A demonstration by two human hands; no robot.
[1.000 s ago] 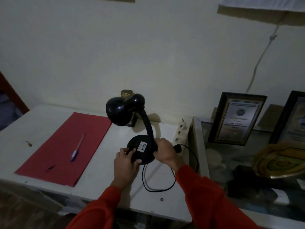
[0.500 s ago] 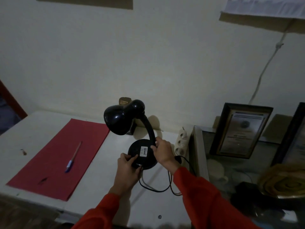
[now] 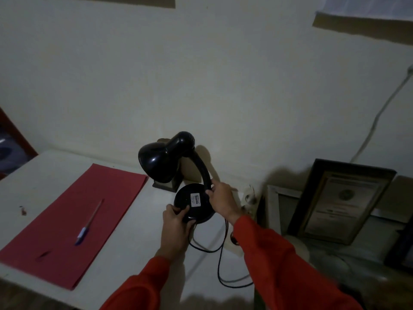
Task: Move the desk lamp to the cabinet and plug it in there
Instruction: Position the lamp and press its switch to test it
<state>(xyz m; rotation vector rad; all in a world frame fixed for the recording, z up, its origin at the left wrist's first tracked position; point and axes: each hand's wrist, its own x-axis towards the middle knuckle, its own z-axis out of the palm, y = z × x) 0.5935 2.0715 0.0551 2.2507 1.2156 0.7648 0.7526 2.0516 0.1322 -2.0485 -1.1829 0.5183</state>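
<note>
Desk lamp (image 3: 178, 175) near back of desk (image 3: 134, 253), its base between left hand (image 3: 176, 222) and right hand (image 3: 220, 198). Folder (image 3: 73, 220) to left, pen (image 3: 89, 222) on it. Cord (image 3: 221, 265) loops in front. Power strip (image 3: 250, 198) just right; framed certificate (image 3: 335, 202) farther right, leaning on wall

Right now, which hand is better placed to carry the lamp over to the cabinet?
Right hand: it grips the lamp at the neck's foot, on the cabinet side. Left hand only pinches the base's near rim.
</note>
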